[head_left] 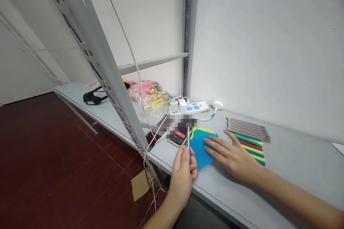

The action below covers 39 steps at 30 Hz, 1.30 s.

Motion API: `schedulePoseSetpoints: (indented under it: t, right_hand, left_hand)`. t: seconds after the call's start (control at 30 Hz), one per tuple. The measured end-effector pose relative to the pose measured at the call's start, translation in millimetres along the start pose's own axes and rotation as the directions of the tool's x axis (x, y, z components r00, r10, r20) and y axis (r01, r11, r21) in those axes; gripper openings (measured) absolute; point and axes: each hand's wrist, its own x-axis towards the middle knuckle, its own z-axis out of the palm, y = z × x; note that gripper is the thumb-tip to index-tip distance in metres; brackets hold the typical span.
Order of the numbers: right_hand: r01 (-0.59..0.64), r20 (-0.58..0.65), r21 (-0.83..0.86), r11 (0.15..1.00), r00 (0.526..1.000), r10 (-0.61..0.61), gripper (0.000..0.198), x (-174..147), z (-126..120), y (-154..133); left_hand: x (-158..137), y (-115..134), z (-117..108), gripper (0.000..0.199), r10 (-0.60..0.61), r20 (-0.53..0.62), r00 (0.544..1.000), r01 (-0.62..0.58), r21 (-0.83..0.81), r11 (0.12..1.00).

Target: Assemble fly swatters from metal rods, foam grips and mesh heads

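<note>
Apparently for control, the left hand (184, 170) clamps a metal rod (188, 137) near the front edge of the bench (298, 150), while the right hand (232, 156), fingers apart, rests on blue mesh (201, 151) just inside, seemingly steadying it.

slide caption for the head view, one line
Left hand grips a metal rod; right hand rests on blue mesh.

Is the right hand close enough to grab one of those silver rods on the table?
Probably yes: the right hand rests open on the blue mesh, the silver rods lie close by, and most look uncovered.
</note>
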Motion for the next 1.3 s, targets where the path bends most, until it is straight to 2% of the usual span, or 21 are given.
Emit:
schedulePoseSetpoints:
  t: [0.1, 0.17, 0.3, 0.4, 0.47, 0.5, 0.53, 0.6, 0.63, 0.67, 0.7, 0.73, 0.77, 0.83, 0.93, 1.03, 1.1, 1.2, 1.3]
  right_hand:
    - [-0.005, -0.021, 0.011, 1.0, 1.0, 0.006, 0.043, -7, -7, 4]
    - [-0.061, -0.036, 0.034, 0.998, 0.997, 0.062, 0.042, -10, -10, 8]
    - [-0.23, -0.121, 0.131, 0.964, 0.962, 0.246, 0.037, -20, -15, 19]
    - [-0.349, -0.249, 0.204, 0.914, 0.885, 0.394, 0.033, -35, -26, 31]
    - [-0.482, -0.312, 0.267, 0.834, 0.776, 0.548, 0.025, -46, -40, 38]
    - [-0.564, -0.321, 0.315, 0.764, 0.694, 0.644, 0.021, -52, -48, 40]
    - [-0.644, -0.315, 0.375, 0.667, 0.589, 0.745, 0.017, -58, -56, 43]
    - [-0.745, -0.246, 0.522, 0.415, 0.335, 0.91, 0.02, -70, -72, 48]
    - [-0.742, -0.198, 0.603, 0.292, 0.215, 0.956, 0.024, -76, -77, 51]
    - [-0.704, -0.144, 0.686, 0.186, 0.119, 0.982, 0.028, -84, -81, 54]
    - [-0.641, -0.079, 0.762, 0.095, 0.054, 0.995, 0.031, -92, -83, 58]
    - [-0.565, -0.013, 0.824, 0.023, 0.022, 1.0, 0.031, -101, -84, 62]
    - [-0.487, 0.053, 0.872, -0.037, 0.02, 0.998, 0.029, -111, -82, 66]
    - [-0.358, 0.177, 0.922, -0.145, 0.058, 0.982, 0.021, -131, -75, 74]
    - [-0.261, 0.306, 0.926, -0.272, 0.1, 0.947, 0.015, -156, -61, 77]
    - [-0.226, 0.381, 0.908, -0.353, 0.092, 0.92, 0.021, -170, -47, 73]
    - [-0.201, 0.402, 0.901, -0.383, 0.062, 0.914, 0.029, -174, -40, 69]
    - [-0.155, 0.429, 0.895, -0.418, 0.042, 0.903, 0.037, -176, -33, 63]
    - [-0.142, 0.449, 0.888, -0.438, 0.061, 0.891, 0.042, -179, -29, 60]
  left_hand:
    - [3, 10, 14, 0.039, 0.073, -0.06, 0.996, -0.078, -0.083, 0.993]
    - [7, 16, 31, 0.038, 0.135, -0.048, 0.99, -0.14, -0.13, 0.982]
    - [18, 33, 71, 0.036, 0.2, 0.097, 0.975, -0.184, -0.151, 0.971]
    - [30, 52, 99, 0.031, 0.235, 0.225, 0.945, -0.213, -0.119, 0.97]
    - [42, 62, 119, 0.028, 0.284, 0.273, 0.919, -0.251, -0.148, 0.957]
    - [49, 64, 130, 0.027, 0.303, 0.287, 0.909, -0.261, -0.175, 0.949]
    - [55, 63, 141, 0.027, 0.309, 0.305, 0.901, -0.257, -0.198, 0.946]
    - [67, 50, 161, 0.025, 0.277, 0.363, 0.89, -0.221, -0.189, 0.957]
    - [70, 39, 170, 0.025, 0.238, 0.403, 0.884, -0.192, -0.152, 0.97]
    - [72, 25, 175, 0.026, 0.184, 0.45, 0.874, -0.157, -0.098, 0.983]
    - [71, 10, 179, 0.026, 0.119, 0.498, 0.859, -0.114, -0.039, 0.993]
    - [68, -5, 179, 0.027, 0.054, 0.532, 0.845, -0.072, 0.012, 0.997]
    - [64, -20, 176, 0.028, -0.003, 0.569, 0.823, -0.042, 0.067, 0.997]
    - [52, -44, 165, 0.032, -0.121, 0.652, 0.749, 0.012, 0.169, 0.986]
    - [37, -63, 146, 0.041, -0.358, 0.692, 0.626, 0.163, 0.333, 0.929]
    - [32, -68, 136, 0.045, -0.523, 0.698, 0.489, 0.242, 0.467, 0.85]
    - [35, -70, 134, 0.044, -0.595, 0.685, 0.42, 0.253, 0.542, 0.802]
    - [42, -72, 135, 0.039, -0.638, 0.675, 0.37, 0.288, 0.569, 0.77]
    - [48, -72, 138, 0.035, -0.665, 0.658, 0.353, 0.361, 0.56, 0.746]
